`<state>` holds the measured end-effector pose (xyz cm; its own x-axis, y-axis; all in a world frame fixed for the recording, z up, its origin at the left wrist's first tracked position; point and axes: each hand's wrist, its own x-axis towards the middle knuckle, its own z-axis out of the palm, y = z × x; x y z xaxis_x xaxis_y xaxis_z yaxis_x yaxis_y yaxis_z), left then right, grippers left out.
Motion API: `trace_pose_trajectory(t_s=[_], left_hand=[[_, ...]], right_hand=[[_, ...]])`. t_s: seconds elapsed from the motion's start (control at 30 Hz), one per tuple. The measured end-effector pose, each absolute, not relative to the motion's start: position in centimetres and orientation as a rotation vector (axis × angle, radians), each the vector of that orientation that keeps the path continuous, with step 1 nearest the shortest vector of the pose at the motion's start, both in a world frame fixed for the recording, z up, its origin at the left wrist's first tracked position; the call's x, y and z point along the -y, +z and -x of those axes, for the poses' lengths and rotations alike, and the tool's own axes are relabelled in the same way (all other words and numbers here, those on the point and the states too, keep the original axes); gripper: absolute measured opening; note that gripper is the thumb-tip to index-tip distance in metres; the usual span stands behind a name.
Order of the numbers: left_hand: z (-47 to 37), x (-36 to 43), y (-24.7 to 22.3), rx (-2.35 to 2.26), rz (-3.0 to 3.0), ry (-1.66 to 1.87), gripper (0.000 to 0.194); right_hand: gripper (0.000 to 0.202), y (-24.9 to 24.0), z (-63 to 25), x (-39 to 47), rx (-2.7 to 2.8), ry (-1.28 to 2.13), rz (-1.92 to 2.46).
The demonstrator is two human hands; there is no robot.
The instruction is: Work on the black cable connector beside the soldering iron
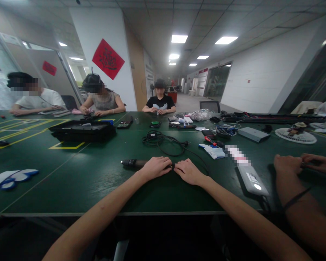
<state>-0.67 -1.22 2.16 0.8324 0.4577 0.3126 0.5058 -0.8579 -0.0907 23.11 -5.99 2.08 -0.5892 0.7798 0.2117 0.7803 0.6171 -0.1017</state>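
Note:
An electric screwdriver [130, 163] with a dark, slim body lies on the green table, its silver tip toward the left. My left hand [158, 167] is closed around its rear part. Just to the right, my right hand [189, 172] pinches a small dark connector [173, 165] at the screwdriver's tail end. The fingertips of both hands nearly meet there; whether the connector is fully seated cannot be made out. Beyond my hands, a black power cord [165, 139] lies in loose loops, and one strand runs down behind my right hand.
On the right are a grey power unit [252, 181], a red-handled screwdriver [210, 140] and white-blue gloves [216, 151]. A co-worker's hands [290, 163] rest at far right. A black tray [83, 130] stands left; another glove [13, 177] lies nearer. Several people sit opposite.

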Motion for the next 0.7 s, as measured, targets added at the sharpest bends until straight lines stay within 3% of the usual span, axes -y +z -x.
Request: trace_pose_trajectory(t_s=[0.7], left_hand=[[0.62, 1.49, 2.26, 0.708, 2.843, -0.441, 0.019]], right_hand=[[0.032, 1.98, -23.18, 5.77, 2.608, -0.018, 1.265]])
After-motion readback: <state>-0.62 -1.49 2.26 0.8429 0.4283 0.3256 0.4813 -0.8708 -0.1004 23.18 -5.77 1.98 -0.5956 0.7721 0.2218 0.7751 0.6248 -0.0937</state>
